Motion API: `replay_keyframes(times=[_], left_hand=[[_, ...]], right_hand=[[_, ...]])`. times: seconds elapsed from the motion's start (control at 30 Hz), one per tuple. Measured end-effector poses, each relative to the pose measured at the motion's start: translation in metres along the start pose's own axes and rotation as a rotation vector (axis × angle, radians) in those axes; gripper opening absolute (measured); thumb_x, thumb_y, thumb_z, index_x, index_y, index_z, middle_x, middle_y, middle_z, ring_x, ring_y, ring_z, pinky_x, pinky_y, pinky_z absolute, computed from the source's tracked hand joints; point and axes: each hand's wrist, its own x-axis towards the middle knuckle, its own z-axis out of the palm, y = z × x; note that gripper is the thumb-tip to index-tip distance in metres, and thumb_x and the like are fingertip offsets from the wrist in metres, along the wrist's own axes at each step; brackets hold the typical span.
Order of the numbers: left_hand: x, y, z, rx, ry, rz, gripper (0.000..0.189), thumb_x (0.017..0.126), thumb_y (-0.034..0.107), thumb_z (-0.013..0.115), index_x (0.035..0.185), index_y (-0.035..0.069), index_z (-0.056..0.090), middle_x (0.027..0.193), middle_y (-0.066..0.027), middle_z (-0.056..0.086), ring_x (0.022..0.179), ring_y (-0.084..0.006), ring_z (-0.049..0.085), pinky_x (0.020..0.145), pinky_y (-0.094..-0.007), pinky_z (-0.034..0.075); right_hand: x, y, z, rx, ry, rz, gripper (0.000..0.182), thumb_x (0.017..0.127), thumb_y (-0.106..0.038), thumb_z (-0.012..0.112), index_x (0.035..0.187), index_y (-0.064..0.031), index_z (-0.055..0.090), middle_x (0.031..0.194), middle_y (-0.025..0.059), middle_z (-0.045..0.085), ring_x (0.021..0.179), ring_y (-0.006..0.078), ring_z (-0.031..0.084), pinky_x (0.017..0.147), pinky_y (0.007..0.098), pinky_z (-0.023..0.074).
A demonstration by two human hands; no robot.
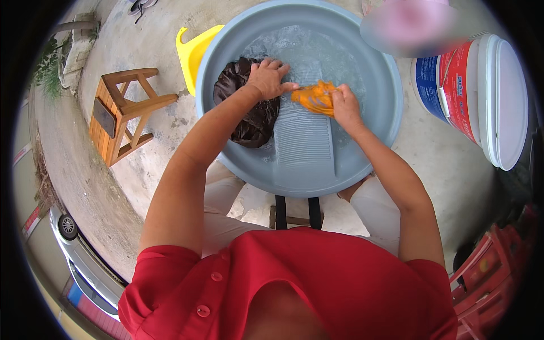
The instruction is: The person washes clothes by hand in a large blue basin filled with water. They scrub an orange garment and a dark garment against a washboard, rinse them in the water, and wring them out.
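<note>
A large grey-blue plastic washtub (238,170) with water and suds stands between my knees. Its ribbed washboard (304,146) slopes down the middle. My right hand (347,108) grips the right end of a wet, bunched orange cloth (315,98), above the upper ribs. My left hand (267,80) has its fingers spread over the upper right part of a wet dark brown garment (250,121). The left thumb reaches the left tip of the orange cloth; whether it presses on it I cannot tell. The brown garment lies heaped against the tub's left side.
Left of the tub are a yellow plastic scoop (193,55) and a wooden stool (127,110) bearing a dark phone-like slab (104,117). A lidded white bucket (463,93) stands right, near a blurred pink item (410,25). Red plastic chairs (488,272) are lower right; a silver car (85,263) is lower left.
</note>
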Motion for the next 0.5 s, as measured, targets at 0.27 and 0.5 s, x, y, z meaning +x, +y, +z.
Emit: replay_keyframes(times=[0.27,0.5], left_hand=[[-0.061,-0.060,-0.047,-0.685,-0.185,-0.090,0.028,0.074,0.007,0.066,0.102,0.005,0.065,0.089,-0.0037,0.067,0.084,-0.0173,0.060,0.081,-0.0295,0.046],[-0.148,-0.033,-0.113,-1.499,-0.181,-0.137,0.024,0.078,-0.005,0.060,0.100,0.002,0.064,0.091,0.0008,0.066,0.081,-0.0072,0.058,0.078,-0.0209,0.046]], right_hand=[[0.021,0.029,-0.046,-0.386,-0.145,0.165,0.035,0.087,-0.030,0.054,0.104,-0.0003,0.057,0.105,0.0215,0.062,0.096,0.0363,0.059,0.084,0.0425,0.0454],[-0.029,-0.104,-0.003,0.226,-0.517,-0.175,0.044,0.084,-0.020,0.063,0.122,-0.0034,0.050,0.120,0.0152,0.056,0.102,0.0275,0.059,0.086,0.0355,0.0471]])
